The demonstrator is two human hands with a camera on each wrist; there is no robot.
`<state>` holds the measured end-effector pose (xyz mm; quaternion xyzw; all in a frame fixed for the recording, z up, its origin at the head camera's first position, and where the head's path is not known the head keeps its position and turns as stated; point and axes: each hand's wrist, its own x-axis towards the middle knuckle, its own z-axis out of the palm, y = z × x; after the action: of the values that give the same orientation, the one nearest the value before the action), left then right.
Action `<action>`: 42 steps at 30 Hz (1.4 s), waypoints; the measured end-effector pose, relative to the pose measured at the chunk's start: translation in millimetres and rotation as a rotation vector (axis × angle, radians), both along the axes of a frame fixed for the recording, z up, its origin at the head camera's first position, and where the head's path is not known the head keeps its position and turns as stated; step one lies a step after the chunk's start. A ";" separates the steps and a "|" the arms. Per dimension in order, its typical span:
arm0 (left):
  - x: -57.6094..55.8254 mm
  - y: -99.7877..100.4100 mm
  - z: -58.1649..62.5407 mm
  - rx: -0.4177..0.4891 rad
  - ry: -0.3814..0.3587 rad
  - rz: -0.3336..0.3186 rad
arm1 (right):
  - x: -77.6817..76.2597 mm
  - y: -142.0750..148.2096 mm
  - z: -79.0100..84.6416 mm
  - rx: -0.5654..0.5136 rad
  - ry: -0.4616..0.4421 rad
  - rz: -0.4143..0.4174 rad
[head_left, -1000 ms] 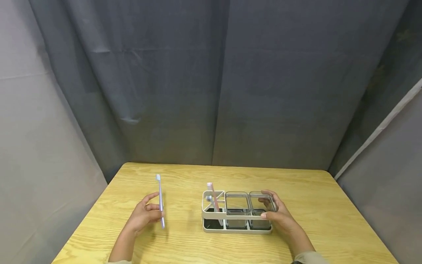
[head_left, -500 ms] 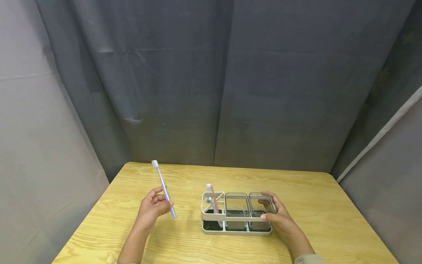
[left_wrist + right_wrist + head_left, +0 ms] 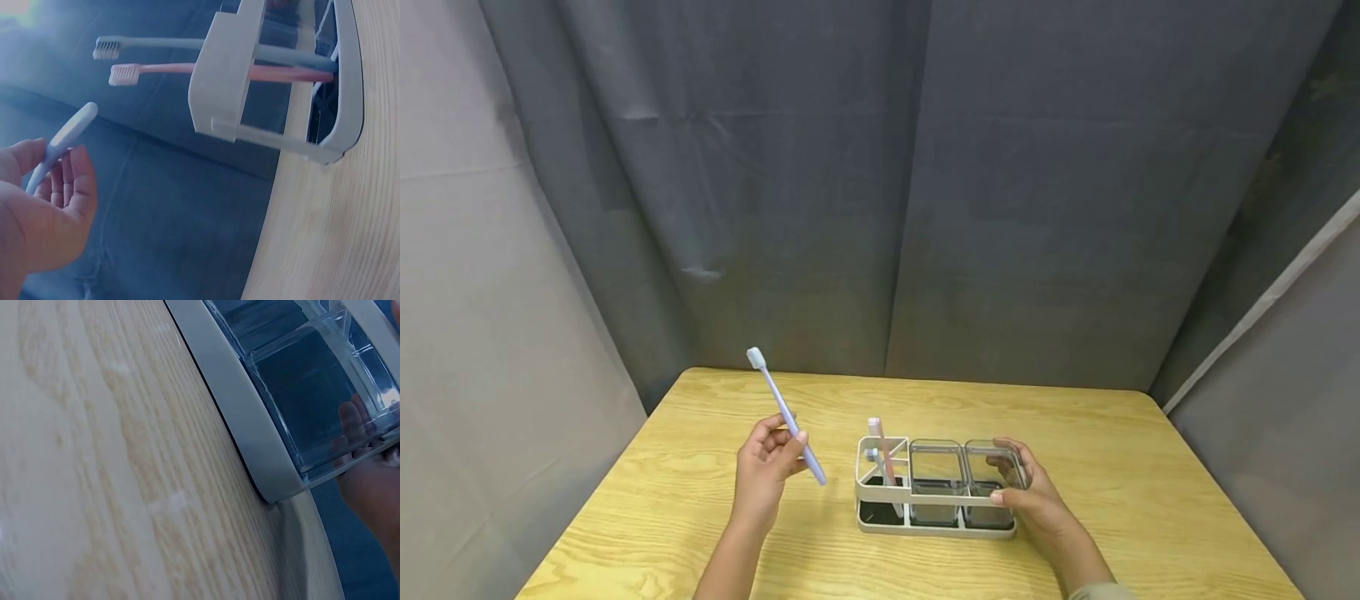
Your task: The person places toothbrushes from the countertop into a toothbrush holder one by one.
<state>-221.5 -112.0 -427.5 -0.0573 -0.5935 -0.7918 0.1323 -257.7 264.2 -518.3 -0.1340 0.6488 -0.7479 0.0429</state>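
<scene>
My left hand (image 3: 767, 467) pinches a lavender toothbrush (image 3: 786, 412) between thumb and fingers, its bristle head up and tilted to the left, left of the holder. A white toothbrush holder (image 3: 934, 532) with a black base stands on the table. In its left compartment lean a pink toothbrush (image 3: 169, 67) and a light blue toothbrush (image 3: 156, 42), heads up. Two clear cups (image 3: 936, 462) fill the other compartments. My right hand (image 3: 1033, 492) grips the holder's right end, thumb at the front rail and fingers behind the right-hand clear cup (image 3: 312, 381).
The wooden table (image 3: 647, 500) has rounded far corners. Behind it hangs a dark grey curtain (image 3: 790, 208), with lighter grey cloth (image 3: 490, 333) at the left side.
My left hand has moved right toward the holder and raised the lavender toothbrush, which now tilts further with its head to the left. My right hand stays on the holder.
</scene>
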 end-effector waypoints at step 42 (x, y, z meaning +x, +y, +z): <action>2.3 83.1 -17.8 -0.168 0.285 0.127 | 8.2 -1.5 1.0 0.008 0.010 0.020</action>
<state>-219.2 -28.9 -445.4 -0.1421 -0.6351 -0.7134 0.2597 -249.5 262.7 -517.3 -0.1442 0.6507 -0.7440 0.0477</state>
